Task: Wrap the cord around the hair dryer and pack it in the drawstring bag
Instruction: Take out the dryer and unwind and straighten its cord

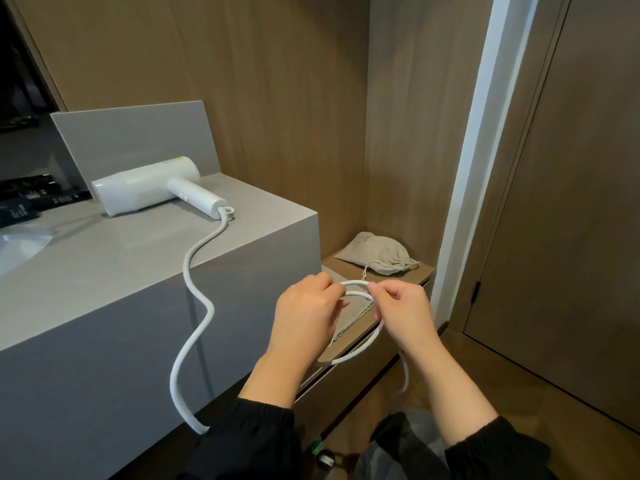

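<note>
A white hair dryer (152, 187) lies on its side on the grey counter (104, 258), handle pointing right. Its white cord (194, 306) runs off the counter's edge, hangs down in waves and comes up to my hands. My left hand (304, 317) and my right hand (403, 315) each pinch the cord, holding two small loops of it between them above a low wooden shelf. A beige drawstring bag (377, 252) lies at the back of that shelf (349, 268), beyond my hands.
A flat beige cloth (351, 318) lies on the shelf under my hands. A sink basin (17, 247) is at the left edge of the counter. Wood panel walls (294, 98) enclose the shelf niche, and a door (571, 202) stands at the right.
</note>
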A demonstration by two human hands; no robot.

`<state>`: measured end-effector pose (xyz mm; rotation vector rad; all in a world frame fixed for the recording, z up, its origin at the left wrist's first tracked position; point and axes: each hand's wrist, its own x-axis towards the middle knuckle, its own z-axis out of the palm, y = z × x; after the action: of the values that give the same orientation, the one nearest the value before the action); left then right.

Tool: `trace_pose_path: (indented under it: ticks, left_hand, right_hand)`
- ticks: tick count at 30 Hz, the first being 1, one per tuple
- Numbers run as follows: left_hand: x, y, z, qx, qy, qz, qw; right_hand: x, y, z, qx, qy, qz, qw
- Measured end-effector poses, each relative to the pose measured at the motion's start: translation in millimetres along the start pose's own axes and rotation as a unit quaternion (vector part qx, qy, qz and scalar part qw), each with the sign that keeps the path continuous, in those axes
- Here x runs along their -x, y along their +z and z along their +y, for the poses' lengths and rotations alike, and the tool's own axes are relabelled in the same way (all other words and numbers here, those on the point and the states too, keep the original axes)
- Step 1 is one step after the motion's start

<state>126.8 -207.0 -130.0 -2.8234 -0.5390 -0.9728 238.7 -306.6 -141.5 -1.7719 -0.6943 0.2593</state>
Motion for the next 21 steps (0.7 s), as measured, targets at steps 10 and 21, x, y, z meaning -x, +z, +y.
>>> trace_pose_path:
  ticks: [10, 21]
  left_hand:
    - [-9, -7, -4, 0.010, -0.092, 0.101, 0.991]
    - [-5, 3, -8, 0.051, -0.049, 0.044, 0.997]
  right_hand:
    - [-5, -2, 8, -0.018, 0.009, -0.040, 0.999]
    - [-3, 11, -1, 0.004, -0.025, -0.030, 0.999]
